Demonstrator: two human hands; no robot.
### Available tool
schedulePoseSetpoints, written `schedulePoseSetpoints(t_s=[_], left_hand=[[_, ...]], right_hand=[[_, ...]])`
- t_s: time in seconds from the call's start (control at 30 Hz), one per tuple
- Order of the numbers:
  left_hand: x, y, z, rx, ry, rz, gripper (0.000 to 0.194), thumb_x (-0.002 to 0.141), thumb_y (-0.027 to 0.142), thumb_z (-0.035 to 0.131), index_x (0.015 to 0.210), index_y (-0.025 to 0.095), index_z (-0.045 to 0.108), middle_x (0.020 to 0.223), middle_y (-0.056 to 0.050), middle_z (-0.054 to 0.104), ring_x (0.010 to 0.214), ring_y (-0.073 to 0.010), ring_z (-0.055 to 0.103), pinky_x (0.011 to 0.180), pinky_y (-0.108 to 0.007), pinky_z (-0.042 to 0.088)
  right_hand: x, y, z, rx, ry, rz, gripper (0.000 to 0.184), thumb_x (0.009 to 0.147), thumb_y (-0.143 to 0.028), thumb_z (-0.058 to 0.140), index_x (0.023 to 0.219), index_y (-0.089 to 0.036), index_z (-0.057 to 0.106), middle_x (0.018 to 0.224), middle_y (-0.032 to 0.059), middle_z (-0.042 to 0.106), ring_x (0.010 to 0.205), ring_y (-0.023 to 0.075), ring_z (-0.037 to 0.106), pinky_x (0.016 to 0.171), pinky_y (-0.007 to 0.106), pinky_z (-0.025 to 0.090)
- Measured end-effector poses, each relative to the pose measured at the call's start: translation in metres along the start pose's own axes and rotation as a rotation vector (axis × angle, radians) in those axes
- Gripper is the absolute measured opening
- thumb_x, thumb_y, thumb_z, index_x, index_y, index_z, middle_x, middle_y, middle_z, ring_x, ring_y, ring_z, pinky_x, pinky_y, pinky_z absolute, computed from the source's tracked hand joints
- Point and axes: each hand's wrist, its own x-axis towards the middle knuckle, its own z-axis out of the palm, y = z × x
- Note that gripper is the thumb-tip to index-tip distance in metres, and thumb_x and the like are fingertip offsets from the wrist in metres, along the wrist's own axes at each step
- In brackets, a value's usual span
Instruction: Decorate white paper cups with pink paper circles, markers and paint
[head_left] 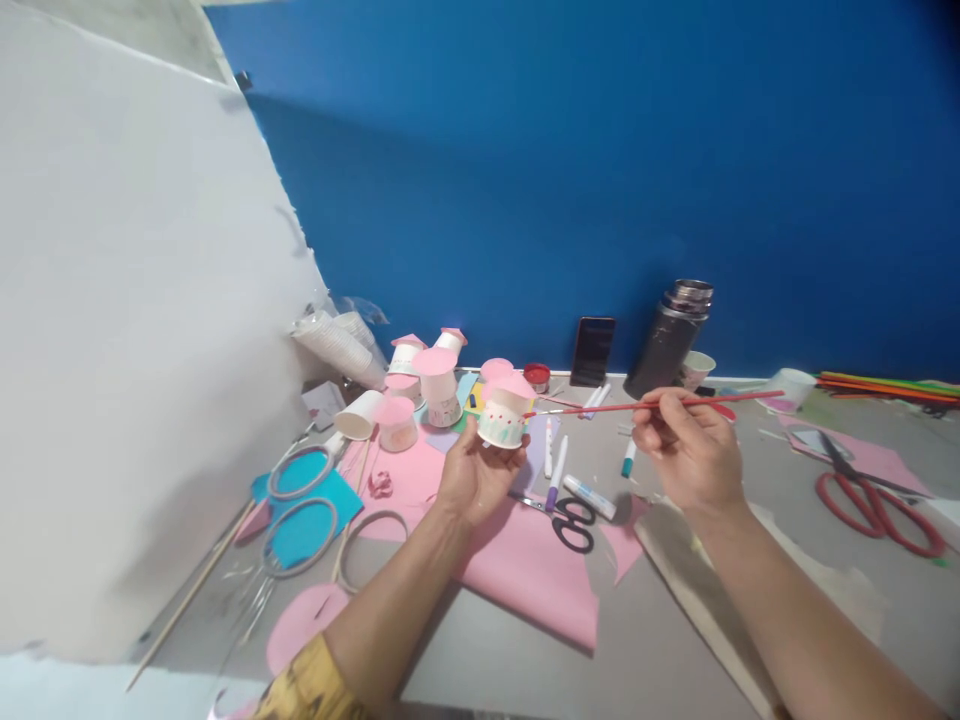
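Observation:
A white paper cup with a pink paper cone top and red and green painted marks rests in my left hand, its fingers wrapped around the base. My right hand pinches a thin red paintbrush. The brush tip meets, or nearly meets, the right side of the cup. Behind the held cup stand several similar cups with pink tops, among them a taller one. A small jar of red paint sits just beyond.
Black-handled scissors, markers and pink paper lie below my hands. Red-handled scissors are at the right. A dark flask and a phone stand by the blue wall. Stacked paper cups and grey rings are left.

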Motion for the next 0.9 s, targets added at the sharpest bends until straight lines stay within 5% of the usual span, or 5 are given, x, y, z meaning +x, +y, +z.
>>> schedulePoseSetpoints(t_s=[0.47,0.9], left_hand=[[0.004,-0.008,-0.003,0.025,0.045,0.153,0.012,0.083,0.012,0.076,0.094,0.012,0.071,0.094,-0.010,0.073,0.086,-0.0189,0.071,0.083,-0.031,0.060],[0.006,-0.012,-0.005,0.108,0.039,0.183,0.014,0.077,0.011,0.081,0.077,0.014,0.067,0.092,-0.008,0.075,0.084,-0.0164,0.071,0.088,-0.031,0.057]], right_hand=[[0.005,0.004,-0.003,-0.006,-0.001,-0.035,0.028,0.082,-0.045,0.081,0.083,-0.019,0.072,0.067,0.0024,0.070,0.045,0.0082,0.052,0.041,0.020,0.039],[-0.004,0.002,0.005,-0.120,-0.002,-0.091,0.029,0.084,-0.047,0.078,0.086,-0.019,0.072,0.069,0.0036,0.072,0.048,0.0107,0.053,0.042,0.023,0.037]])
